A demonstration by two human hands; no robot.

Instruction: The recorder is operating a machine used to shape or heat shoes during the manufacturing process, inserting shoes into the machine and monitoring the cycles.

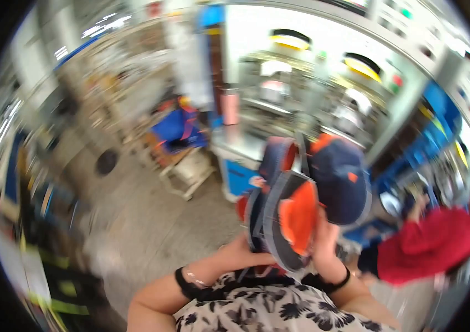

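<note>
A bunch of navy-and-orange shoe uppers (339,180) is held up in front of my body, in the middle of the view. My left hand (241,255) grips the left side of the bunch, its thumb laid along the lower edge of a dark upper with an orange lining (297,217). On the right, my right hand (325,240) is wrapped around the lower part of the bunch, its fingers partly hidden by the uppers. Several uppers overlap, and motion blurs their outlines.
Ahead stands a machine (276,83) with two metal stations under yellow-and-black parts. A pink bottle (229,106) stands at its left edge. Left of it, a small low cart (188,177) carries blue material. A person in a red top (431,243) works close by on the right.
</note>
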